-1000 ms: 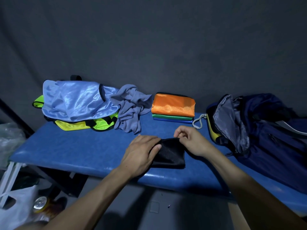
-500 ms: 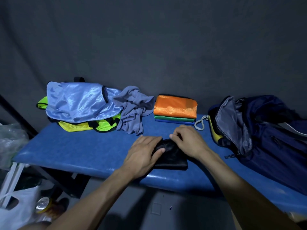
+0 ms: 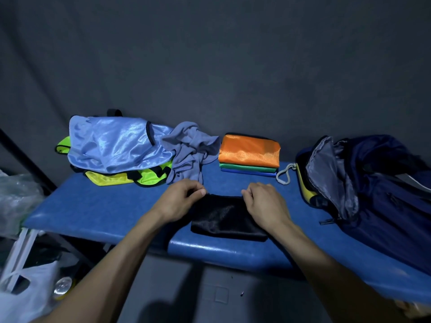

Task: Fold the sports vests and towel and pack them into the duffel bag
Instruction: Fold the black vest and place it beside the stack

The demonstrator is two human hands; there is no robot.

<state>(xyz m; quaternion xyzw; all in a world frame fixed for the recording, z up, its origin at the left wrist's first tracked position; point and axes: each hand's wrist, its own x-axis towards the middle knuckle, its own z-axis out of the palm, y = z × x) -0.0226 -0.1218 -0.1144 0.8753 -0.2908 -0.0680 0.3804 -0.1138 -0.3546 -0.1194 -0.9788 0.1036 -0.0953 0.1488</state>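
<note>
Black folded vest (image 3: 227,217) lies at the front edge of the blue bench (image 3: 98,208), left hand (image 3: 179,200) and right hand (image 3: 265,203) pinching its far corners. Behind: unfolded light-blue vest (image 3: 114,143) on yellow ones, crumpled grey towel (image 3: 189,155), folded stack topped orange (image 3: 249,151). Open navy duffel bag (image 3: 373,190) sits right.

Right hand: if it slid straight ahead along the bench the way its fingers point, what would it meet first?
Probably the folded stack topped by the orange vest, judging by how the right hand points away from the person; depth is unclear.
</note>
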